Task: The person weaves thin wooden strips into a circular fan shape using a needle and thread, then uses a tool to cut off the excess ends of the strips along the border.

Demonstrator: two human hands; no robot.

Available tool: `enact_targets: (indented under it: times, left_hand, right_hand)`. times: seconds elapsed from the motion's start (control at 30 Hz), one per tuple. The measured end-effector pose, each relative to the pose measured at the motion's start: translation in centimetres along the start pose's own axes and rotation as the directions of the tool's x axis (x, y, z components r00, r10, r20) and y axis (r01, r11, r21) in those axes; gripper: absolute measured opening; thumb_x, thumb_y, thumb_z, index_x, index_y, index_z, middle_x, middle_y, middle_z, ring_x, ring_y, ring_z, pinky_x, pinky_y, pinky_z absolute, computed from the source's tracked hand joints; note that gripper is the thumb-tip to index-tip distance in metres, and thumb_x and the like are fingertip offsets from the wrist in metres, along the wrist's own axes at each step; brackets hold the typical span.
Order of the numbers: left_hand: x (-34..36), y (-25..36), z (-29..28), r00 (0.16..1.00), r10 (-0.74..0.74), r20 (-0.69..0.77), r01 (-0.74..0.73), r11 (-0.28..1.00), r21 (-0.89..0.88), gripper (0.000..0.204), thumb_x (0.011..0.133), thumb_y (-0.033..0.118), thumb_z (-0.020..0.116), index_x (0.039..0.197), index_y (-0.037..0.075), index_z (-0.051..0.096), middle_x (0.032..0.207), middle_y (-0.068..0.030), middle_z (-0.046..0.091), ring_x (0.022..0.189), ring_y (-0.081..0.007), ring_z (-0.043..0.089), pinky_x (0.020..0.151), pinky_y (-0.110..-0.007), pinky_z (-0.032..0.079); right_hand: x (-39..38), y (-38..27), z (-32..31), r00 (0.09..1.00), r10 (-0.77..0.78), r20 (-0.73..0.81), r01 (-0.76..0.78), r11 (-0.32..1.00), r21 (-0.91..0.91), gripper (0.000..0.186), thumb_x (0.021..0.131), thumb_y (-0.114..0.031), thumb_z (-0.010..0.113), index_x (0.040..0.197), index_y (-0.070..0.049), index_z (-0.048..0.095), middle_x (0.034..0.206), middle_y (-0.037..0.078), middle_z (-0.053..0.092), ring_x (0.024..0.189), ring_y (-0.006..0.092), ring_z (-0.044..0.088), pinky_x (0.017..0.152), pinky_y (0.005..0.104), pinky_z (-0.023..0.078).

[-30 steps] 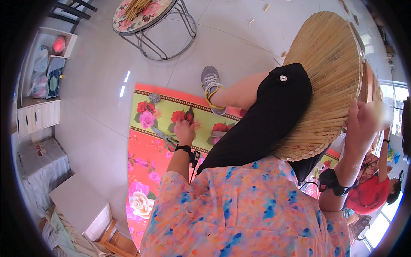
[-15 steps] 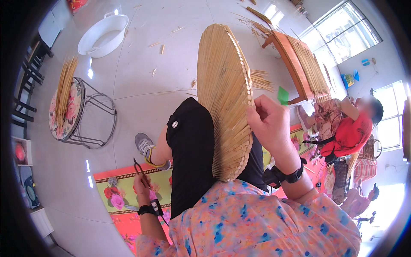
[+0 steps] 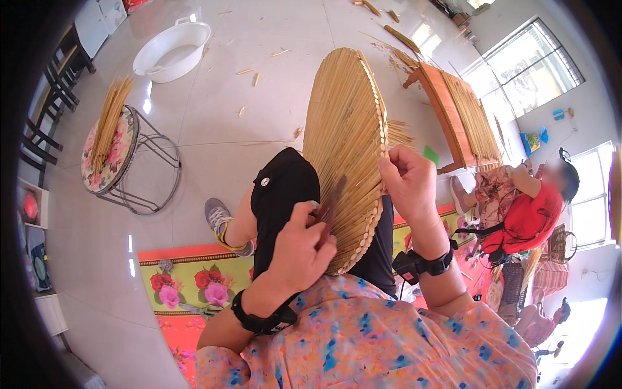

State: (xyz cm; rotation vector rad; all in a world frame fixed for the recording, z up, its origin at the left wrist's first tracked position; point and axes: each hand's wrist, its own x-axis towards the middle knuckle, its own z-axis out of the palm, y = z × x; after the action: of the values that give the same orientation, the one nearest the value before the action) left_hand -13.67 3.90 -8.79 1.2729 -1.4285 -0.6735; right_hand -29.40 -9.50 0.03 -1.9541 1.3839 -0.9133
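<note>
A large oval, fan-like straw panel [image 3: 343, 117] stands tilted over my lap, its strips spreading out and its right edge lined with pale cut ends. My right hand [image 3: 411, 178] pinches that edge, thumb and fingers closed on it. In front of the panel's lower left face, my left hand [image 3: 301, 249] is curled around a dark, narrow, pointed metal tool [image 3: 335, 202]. The tool is smeared by motion, so its exact kind is unclear. Its tip lies across the straw in this view; whether it touches cannot be told.
A flowered round stool [image 3: 111, 146] at left bears a straw bundle [image 3: 111, 117]. Beyond stands a white tub [image 3: 173, 53]. A wooden bench [image 3: 440, 123] with straw strips is at right, near a person in red [image 3: 528, 211]. A floral mat [image 3: 188, 279] lies under my feet; straw scraps litter the floor.
My left hand has come up from beside my left leg with the dark tool and is now at the panel's face. My right hand still grips the edge; the view has shifted slightly.
</note>
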Motion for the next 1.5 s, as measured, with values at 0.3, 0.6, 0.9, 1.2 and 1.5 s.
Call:
enact_targets:
  times: [0.3,0.6,0.9,1.2,1.5]
  left_hand:
    - [2.1,0.8,2.0,0.992,0.123,0.022,-0.125,0.953,0.276,0.017,0.075,0.015,0.065,0.081,-0.001,0.064,0.115,-0.0222,0.053,0.086,-0.0350,0.058,0.074,-0.044,0.045]
    - [2.6,0.9,2.8,0.987,0.158,-0.004,-0.149,0.940,0.307,0.020,0.071,0.020,0.070,0.083,0.004,0.068,0.112,-0.0191,0.057,0.092,-0.0314,0.059,0.071,-0.042,0.042]
    - [2.5,0.3,3.6,0.986,0.166,-0.026,-0.158,0.968,0.195,0.016,0.075,0.010,0.068,0.083,-0.002,0.063,0.103,-0.0218,0.053,0.078,-0.0361,0.060,0.067,-0.042,0.051]
    - [0.6,-0.4,2.8,0.969,0.189,-0.157,-0.148,0.960,0.239,0.013,0.070,0.005,0.069,0.078,-0.002,0.060,0.101,-0.0220,0.054,0.078,-0.0342,0.059,0.067,-0.040,0.052]
    - [-2.2,-1.0,-3.8,0.956,0.213,-0.199,-0.168,0.961,0.221,0.013,0.074,0.002,0.067,0.077,-0.006,0.058,0.097,-0.0211,0.052,0.071,-0.0307,0.055,0.058,-0.035,0.046]
  right_hand:
    - [-0.3,0.2,-0.3,1.000,-0.022,-0.008,0.021,0.999,-0.043,0.018,0.083,-0.012,0.068,0.076,0.003,0.062,0.057,0.007,0.062,0.053,0.0072,0.056,0.052,0.0262,0.047]
    - [-0.5,0.0,0.0,0.997,-0.074,-0.029,0.072,0.996,-0.050,0.018,0.083,-0.012,0.067,0.076,0.004,0.061,0.058,0.010,0.061,0.053,0.0102,0.056,0.052,0.0280,0.047]
    - [-0.9,-0.4,-0.1,0.993,-0.114,-0.033,0.110,0.989,-0.104,0.018,0.083,-0.013,0.067,0.078,0.002,0.060,0.058,0.013,0.058,0.050,0.0167,0.055,0.051,0.0298,0.047]
    - [-1.5,-1.4,1.2,0.989,-0.145,-0.025,0.141,0.983,-0.118,0.017,0.088,-0.011,0.064,0.080,0.004,0.063,0.058,0.006,0.060,0.054,0.0051,0.052,0.051,0.0257,0.045]
    - [-1.0,-3.6,0.1,0.955,-0.271,-0.122,0.200,0.888,-0.414,0.017,0.083,-0.015,0.068,0.089,0.000,0.063,0.079,0.015,0.066,0.051,0.0255,0.060,0.050,0.0364,0.048]
